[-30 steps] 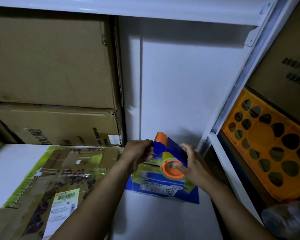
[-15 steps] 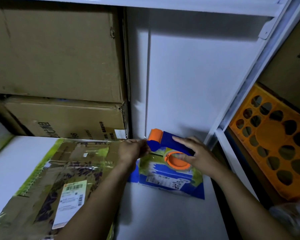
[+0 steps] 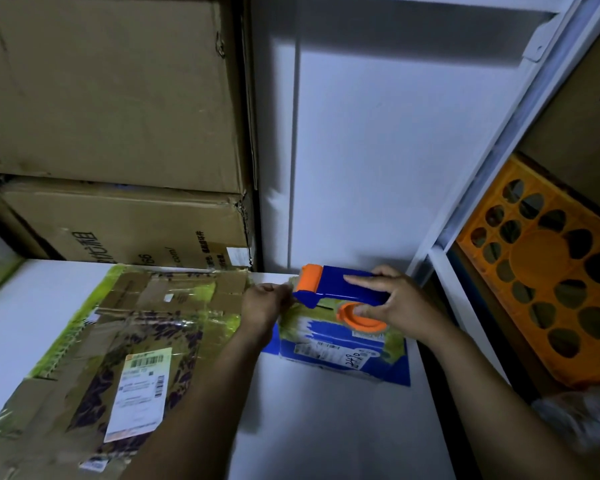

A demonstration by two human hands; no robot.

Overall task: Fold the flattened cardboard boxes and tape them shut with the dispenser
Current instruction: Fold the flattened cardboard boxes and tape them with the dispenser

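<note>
Cardboard flattened box near left on white shelf | small blue box beside it | tape dispenser on its top, gripped by right hand | left hand pinching tape at orange roller | stacked cartons behind, far left

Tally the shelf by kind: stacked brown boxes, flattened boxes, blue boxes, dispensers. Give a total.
Stacked brown boxes: 2
Flattened box: 1
Blue box: 1
Dispenser: 1
Total: 5
</note>
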